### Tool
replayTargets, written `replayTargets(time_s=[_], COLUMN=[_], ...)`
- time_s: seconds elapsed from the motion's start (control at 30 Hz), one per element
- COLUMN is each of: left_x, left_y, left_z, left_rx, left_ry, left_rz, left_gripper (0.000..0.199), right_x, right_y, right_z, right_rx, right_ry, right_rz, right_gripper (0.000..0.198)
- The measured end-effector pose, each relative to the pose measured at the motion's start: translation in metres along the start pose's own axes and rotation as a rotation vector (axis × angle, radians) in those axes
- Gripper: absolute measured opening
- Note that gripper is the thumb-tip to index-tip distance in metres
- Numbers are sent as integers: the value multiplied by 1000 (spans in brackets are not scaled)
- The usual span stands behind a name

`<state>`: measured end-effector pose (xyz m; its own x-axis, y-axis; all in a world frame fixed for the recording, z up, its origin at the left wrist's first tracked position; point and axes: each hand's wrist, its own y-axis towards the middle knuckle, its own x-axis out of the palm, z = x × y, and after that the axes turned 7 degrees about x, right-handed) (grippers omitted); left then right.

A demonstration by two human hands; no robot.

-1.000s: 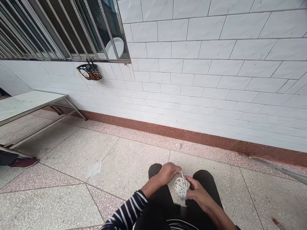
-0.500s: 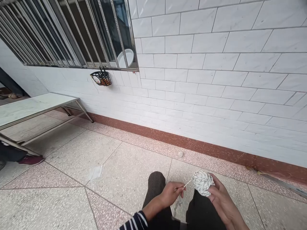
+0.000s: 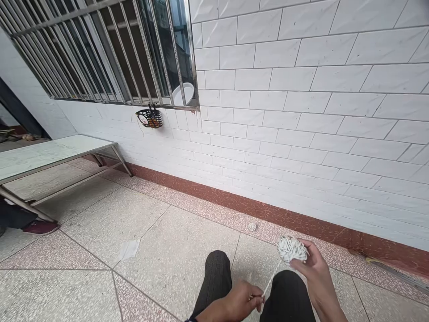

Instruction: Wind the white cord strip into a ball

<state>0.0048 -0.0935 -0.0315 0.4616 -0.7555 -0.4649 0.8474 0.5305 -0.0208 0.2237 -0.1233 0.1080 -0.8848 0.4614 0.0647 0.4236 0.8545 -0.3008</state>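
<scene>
A white ball of cord (image 3: 291, 249) flecked with dark strands is held in my right hand (image 3: 315, 268), its thumb and fingers curled round the right side. From the ball a twisted cord (image 3: 272, 278) runs down and left to my left hand (image 3: 244, 298), where the fingers are pinched on it above the gap between my knees. The cord is stretched fairly straight between the two hands. Farther off, a small pale round ball (image 3: 251, 226) lies on the floor near the wall.
At left stands a low bench (image 3: 56, 154) with metal legs, and a person's dark red shoe (image 3: 40, 226) shows beneath it. A white paper (image 3: 129, 249) lies on the floor. A black basket (image 3: 149, 118) hangs below the barred window.
My left hand has drawn down and away from the ball, lengthening the cord between them. My right hand and the ball have shifted slightly right. The view has tilted up a little.
</scene>
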Motion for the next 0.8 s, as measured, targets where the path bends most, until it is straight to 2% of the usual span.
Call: replayTargets(time_s=[0.1, 0.17, 0.23, 0.3, 0.4, 0.47, 0.5, 0.63, 0.7, 0.8], left_x=[-6, -19, -35, -50, -61, -60, -58, -50, -50, -51], left_y=[-5, -2, 5, 12, 20, 21, 21, 18, 17, 18], left_z=[13, 23, 29, 28, 18, 11, 8, 7, 10, 17], left_rx=[45, 131, 208, 254, 295, 321, 327, 267, 189, 71], left_ry=[86, 202, 360, 504, 607, 588, 551, 295, 130, -116], left_rz=[2, 4, 41, 88, 99, 76, 76, 145, 183, 237], left_gripper=[34, 30, 25, 19, 18, 19, 20, 32, 37, 42], right_x=[-3, -2, 0, 4, 9, 11, 11, 8, 8, 13], right_y=[26, 39, 43, 40, 26, 16, 12, -1, -6, -12], right_z=[25, 55, 88, 118, 142, 143, 141, 122, 111, 97], right_rx=[-174, -264, -218, -97, 137, 214, 227, 251, 267, 259], right_ry=[-354, -537, -591, -559, -361, -189, -120, 19, 55, 78], right_rz=[213, 240, 103, -65, -452, -622, -652, -558, -517, -528], right_gripper=[55, 44, 38, 42, 42, 40, 40, 47, 58, 71])
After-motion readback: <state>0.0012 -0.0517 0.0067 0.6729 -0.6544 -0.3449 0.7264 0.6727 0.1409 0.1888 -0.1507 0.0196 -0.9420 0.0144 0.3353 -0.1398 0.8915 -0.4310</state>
